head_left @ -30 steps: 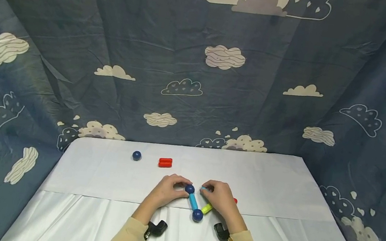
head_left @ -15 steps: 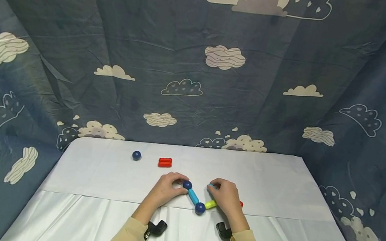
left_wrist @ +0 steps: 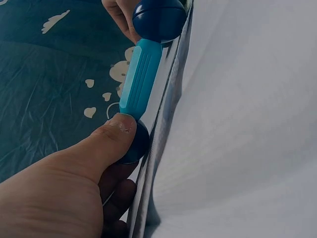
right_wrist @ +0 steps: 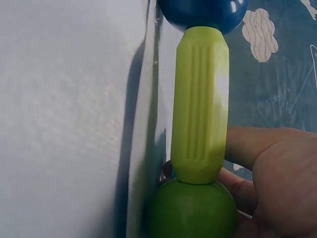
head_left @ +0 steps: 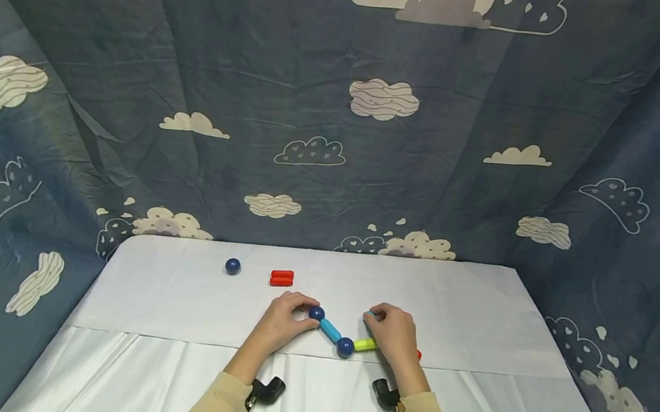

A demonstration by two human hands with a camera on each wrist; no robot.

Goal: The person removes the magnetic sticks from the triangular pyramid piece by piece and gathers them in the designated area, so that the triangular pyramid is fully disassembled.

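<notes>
Thumb and fingers of my left hand (head_left: 284, 320) pinch a dark blue ball (head_left: 316, 313) at one end of a light blue magnetic rod (left_wrist: 141, 79). The rod's other end meets a second dark blue ball (head_left: 345, 347). From that ball a yellow-green rod (right_wrist: 200, 104) runs right to a green ball (right_wrist: 193, 208), seen only in the right wrist view. My right hand (head_left: 396, 333) sits over this end, its fingertips pinching a light blue rod (head_left: 374, 315), mostly hidden. A red tip (head_left: 419, 355) peeks out beside the right hand.
Two red rods (head_left: 281, 278) lie side by side farther back on the white table cover (head_left: 478, 316). A loose dark blue ball (head_left: 232, 266) is to their left. Behind the table hangs a dark blue curtain (head_left: 422, 169) with cloud prints.
The right hand has shifted right, the left slightly left and away. Between them the light blue and yellow-green rods have spread into a wider angle, and the middle ball has moved back.
</notes>
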